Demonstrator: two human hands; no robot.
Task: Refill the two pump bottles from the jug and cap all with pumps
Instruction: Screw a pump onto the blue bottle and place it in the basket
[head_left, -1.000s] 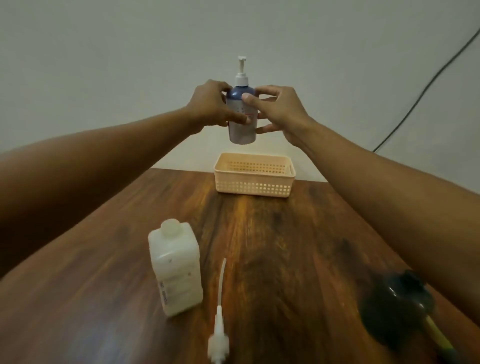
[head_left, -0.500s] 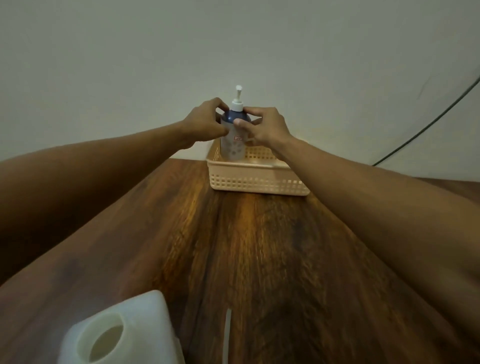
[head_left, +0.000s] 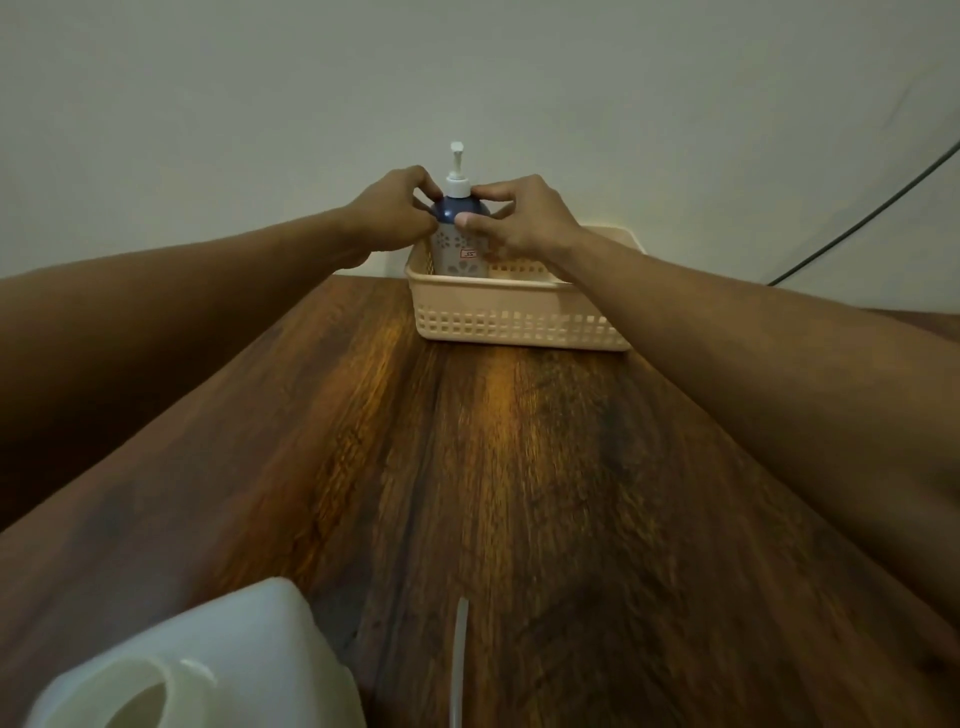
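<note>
The pump bottle (head_left: 460, 244) had come down into the left end of the basket (head_left: 519, 322), upright, its shoulder gripped between the left hand (head_left: 395, 208) and right hand (head_left: 519, 218), one on either side.

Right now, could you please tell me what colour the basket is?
The basket is pale peach; head view.
</note>
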